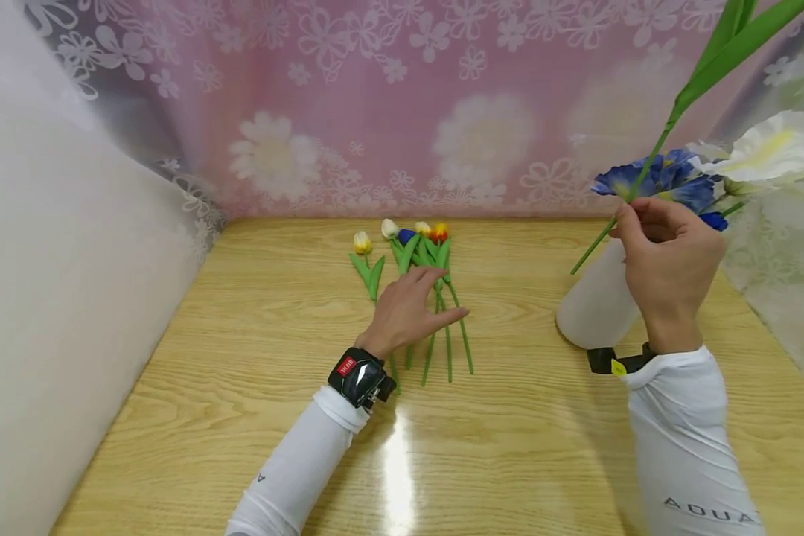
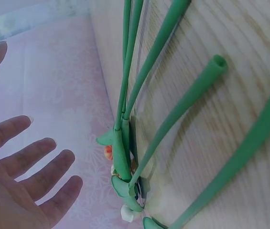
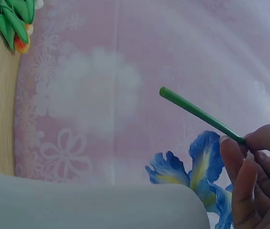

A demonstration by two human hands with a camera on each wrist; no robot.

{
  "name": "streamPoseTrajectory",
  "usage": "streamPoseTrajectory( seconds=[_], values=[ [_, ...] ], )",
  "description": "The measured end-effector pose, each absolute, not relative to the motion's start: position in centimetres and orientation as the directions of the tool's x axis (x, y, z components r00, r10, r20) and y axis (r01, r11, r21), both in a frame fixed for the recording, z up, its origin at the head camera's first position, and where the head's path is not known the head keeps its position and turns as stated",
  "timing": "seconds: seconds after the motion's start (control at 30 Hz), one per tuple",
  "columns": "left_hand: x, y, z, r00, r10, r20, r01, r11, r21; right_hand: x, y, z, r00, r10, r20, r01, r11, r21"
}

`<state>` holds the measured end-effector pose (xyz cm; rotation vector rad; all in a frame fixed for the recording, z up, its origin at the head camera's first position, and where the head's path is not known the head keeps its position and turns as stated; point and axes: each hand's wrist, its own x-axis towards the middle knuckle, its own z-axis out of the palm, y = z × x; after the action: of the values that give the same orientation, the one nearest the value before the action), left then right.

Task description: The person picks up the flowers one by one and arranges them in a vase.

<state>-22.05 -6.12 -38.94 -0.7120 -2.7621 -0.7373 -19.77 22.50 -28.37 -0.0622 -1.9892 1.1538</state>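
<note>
My right hand [image 1: 673, 260] pinches the green stem [image 1: 653, 158] of an artificial flower between thumb and fingers. Long leaves [image 1: 737, 67] rise from it, and its bloom is out of frame. In the right wrist view the stem's cut end [image 3: 187, 107] points up over the white vase [image 3: 101, 205]. Blue irises [image 1: 693, 182] and a white iris [image 1: 767, 152] stand out of that vase, partly behind the hand. With fingers spread, my left hand [image 1: 409, 309] hovers over artificial tulips lying on the table: white-yellow [image 1: 362, 243], white [image 1: 389, 228], blue [image 1: 406, 236] and red-orange [image 1: 440, 232] heads.
The wooden table [image 1: 241, 417] ends at a pink floral curtain [image 1: 388, 134] at the back. A white wall [image 1: 53, 246] borders the left side. Bare tulip stems [image 1: 465, 346] point toward the front, and a pale floral curtain [image 1: 787, 275] hangs at the right.
</note>
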Motion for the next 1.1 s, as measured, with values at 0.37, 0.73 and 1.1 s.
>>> streamPoseTrajectory(
  seconds=[0.37,0.73,1.1],
  values=[
    [-22.3,-5.0,-38.8,-0.855,0.426,0.296,0.517,0.746,0.42,-19.3,24.8,-27.1,-0.61,0.499,0.615,-0.348,0.529,-0.774],
    [-22.4,-4.3,-39.0,-0.849,0.425,0.315,0.527,0.732,0.432,-19.3,26.7,-25.9,-0.532,0.565,0.631,-0.353,0.529,-0.772],
    [-22.6,-4.2,-39.4,-0.85,0.427,0.308,0.525,0.731,0.435,-19.5,27.4,-25.4,-0.502,0.581,0.641,-0.316,0.567,-0.761]
  ],
)
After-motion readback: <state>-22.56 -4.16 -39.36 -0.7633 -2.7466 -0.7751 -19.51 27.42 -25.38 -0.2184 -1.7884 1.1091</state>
